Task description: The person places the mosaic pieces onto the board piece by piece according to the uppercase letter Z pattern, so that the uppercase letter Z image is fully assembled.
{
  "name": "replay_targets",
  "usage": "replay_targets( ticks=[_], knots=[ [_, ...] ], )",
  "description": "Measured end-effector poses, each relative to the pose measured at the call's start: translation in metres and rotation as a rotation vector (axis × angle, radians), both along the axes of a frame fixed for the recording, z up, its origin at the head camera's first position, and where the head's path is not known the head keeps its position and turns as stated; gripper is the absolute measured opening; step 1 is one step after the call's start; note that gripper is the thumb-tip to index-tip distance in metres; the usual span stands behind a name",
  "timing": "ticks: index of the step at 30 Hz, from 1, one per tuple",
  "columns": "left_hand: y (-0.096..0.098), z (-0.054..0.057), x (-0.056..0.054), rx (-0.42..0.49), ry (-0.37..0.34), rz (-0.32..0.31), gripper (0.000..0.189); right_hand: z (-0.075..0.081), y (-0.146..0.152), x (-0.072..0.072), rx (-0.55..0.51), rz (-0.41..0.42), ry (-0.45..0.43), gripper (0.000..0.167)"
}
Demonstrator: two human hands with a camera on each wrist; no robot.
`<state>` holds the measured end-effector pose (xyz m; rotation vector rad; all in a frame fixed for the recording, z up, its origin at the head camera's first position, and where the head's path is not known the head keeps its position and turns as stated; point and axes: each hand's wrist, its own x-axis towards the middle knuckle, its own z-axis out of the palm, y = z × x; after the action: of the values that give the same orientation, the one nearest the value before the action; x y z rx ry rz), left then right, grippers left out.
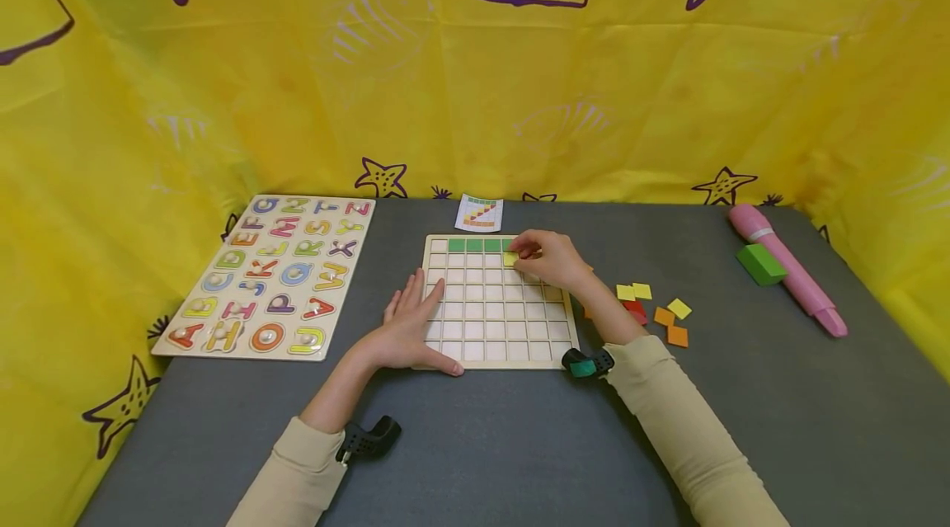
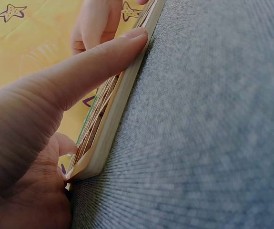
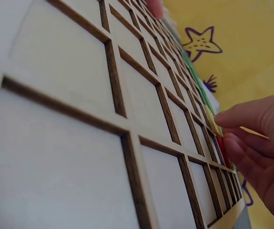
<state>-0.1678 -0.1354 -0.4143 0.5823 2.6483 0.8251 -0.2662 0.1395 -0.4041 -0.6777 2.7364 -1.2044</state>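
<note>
A wooden grid board lies on the dark table, with a row of green square tiles along its far side. My right hand is over the board's far right part, pinching a yellow square tile just below the green row. In the right wrist view the thumb and fingers meet at the yellow tile, and a red tile shows beside them. My left hand rests spread along the board's left edge. Its straight thumb lies on the near edge.
Behind the board lies a small pattern card. Loose yellow tiles, orange tiles and red tiles lie to the right. Farther right, a green block touches a pink microphone. An alphabet puzzle board lies at left.
</note>
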Motion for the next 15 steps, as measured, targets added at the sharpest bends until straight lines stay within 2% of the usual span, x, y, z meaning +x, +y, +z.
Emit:
replay_targets(
  ticks=[4, 9, 15],
  knots=[
    [0.001, 0.0, 0.0, -0.002, -0.001, -0.001, 0.13, 0.0, 0.002, 0.002, -0.025, 0.016, 0.001, 0.022],
    [0.001, 0.0, 0.0, -0.003, -0.001, -0.004, 0.13, 0.002, 0.012, 0.009, -0.066, -0.026, -0.028, 0.023],
    [0.0, 0.0, 0.0, -0.003, -0.001, 0.0, 0.13, 0.003, 0.04, 0.018, -0.013, -0.06, 0.009, 0.02]
  ],
)
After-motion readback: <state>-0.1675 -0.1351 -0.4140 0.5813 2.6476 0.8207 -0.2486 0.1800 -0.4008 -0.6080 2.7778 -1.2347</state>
